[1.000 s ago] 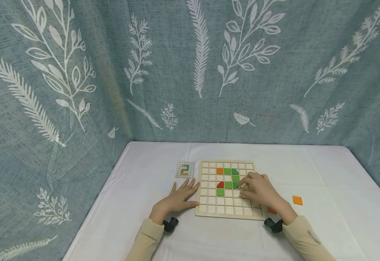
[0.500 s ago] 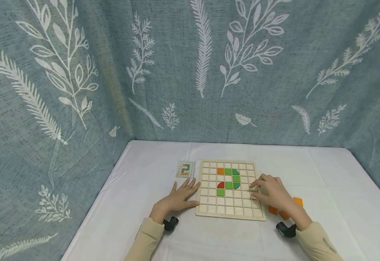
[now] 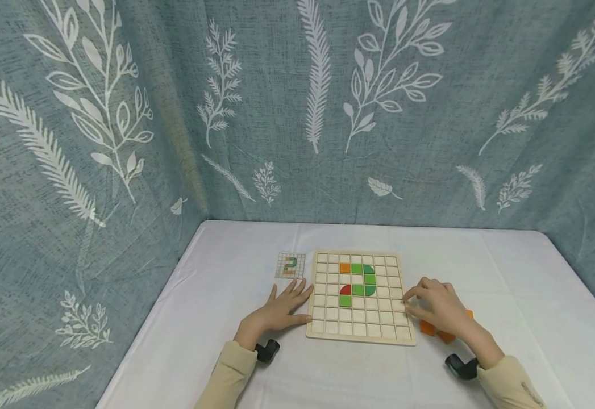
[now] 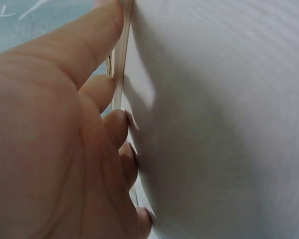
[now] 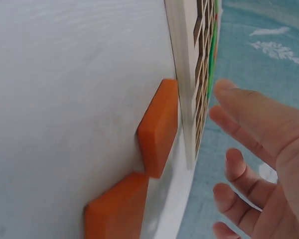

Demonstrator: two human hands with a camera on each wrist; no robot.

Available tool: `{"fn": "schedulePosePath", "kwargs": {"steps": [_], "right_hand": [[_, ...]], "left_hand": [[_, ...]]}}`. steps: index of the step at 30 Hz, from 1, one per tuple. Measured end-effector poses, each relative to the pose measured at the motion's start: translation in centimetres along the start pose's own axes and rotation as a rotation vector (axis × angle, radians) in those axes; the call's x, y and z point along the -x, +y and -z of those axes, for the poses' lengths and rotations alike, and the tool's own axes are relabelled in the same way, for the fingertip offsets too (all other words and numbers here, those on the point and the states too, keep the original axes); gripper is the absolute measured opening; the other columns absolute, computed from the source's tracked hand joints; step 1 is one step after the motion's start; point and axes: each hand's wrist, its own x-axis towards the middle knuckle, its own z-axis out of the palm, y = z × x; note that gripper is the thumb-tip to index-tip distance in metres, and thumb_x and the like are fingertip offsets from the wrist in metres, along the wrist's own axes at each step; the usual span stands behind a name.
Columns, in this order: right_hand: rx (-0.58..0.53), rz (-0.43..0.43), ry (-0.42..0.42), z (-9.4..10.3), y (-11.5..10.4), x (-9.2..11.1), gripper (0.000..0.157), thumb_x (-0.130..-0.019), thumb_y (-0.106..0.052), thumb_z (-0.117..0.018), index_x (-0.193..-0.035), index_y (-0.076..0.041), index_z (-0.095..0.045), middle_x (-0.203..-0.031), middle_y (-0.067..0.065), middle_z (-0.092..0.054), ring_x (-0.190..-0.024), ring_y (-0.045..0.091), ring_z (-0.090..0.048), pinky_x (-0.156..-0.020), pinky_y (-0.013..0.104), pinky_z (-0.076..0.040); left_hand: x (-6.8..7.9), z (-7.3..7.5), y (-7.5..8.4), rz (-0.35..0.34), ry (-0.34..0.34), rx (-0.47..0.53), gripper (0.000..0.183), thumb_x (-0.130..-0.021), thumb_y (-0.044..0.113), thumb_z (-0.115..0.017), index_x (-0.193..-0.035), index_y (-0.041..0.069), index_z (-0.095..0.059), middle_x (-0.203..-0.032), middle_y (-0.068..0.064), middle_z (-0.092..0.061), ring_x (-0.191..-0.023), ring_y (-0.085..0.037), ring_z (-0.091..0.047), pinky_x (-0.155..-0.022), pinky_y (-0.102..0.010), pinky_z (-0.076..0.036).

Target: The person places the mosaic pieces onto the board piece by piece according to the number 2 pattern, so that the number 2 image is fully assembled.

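Note:
A square wooden grid board (image 3: 328, 328) lies on the white table. Set in its cells are green, red and orange tiles, among them a red quarter-round tile (image 3: 346, 290) and an orange square tile (image 3: 345, 267). My left hand (image 3: 279, 309) rests with spread fingers against the board's left edge; the left wrist view shows the thumb (image 4: 84, 40) at the wooden side. Over the board's right edge hovers my right hand (image 3: 437, 304), its fingers loosely bent and nothing between them. Below it lie loose orange tiles (image 5: 159, 129), close beside the board in the right wrist view.
A small pattern card (image 3: 290, 265) with a coloured figure on a grid lies left of the board's upper corner. Behind the white table (image 3: 246, 244) hangs a blue-green curtain (image 3: 287, 187) with white leaf prints.
My right hand has moved right and toward me, from over the tiles in the board to its right edge near the loose orange tiles. The left hand stays in place.

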Motion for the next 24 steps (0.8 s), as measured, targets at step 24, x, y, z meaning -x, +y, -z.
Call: {"fn": "schedulePosePath", "kwargs": {"steps": [24], "right_hand": [[0.037, -0.135, -0.091, 1.5, 1.1, 2.9, 0.017, -0.074, -0.037, -0.076, -0.086, -0.028, -0.07, -0.081, -0.012, -0.053, -0.076, 0.009, -0.05, -0.071, 0.038, -0.035]], "left_hand": [[0.2, 0.2, 0.2, -0.006, 0.004, -0.01, 0.072, -0.091, 0.046, -0.053, -0.149, 0.017, -0.02, -0.155, -0.009, -0.012, -0.143, -0.031, -0.004, -0.109, -0.062, 0.008]]}}
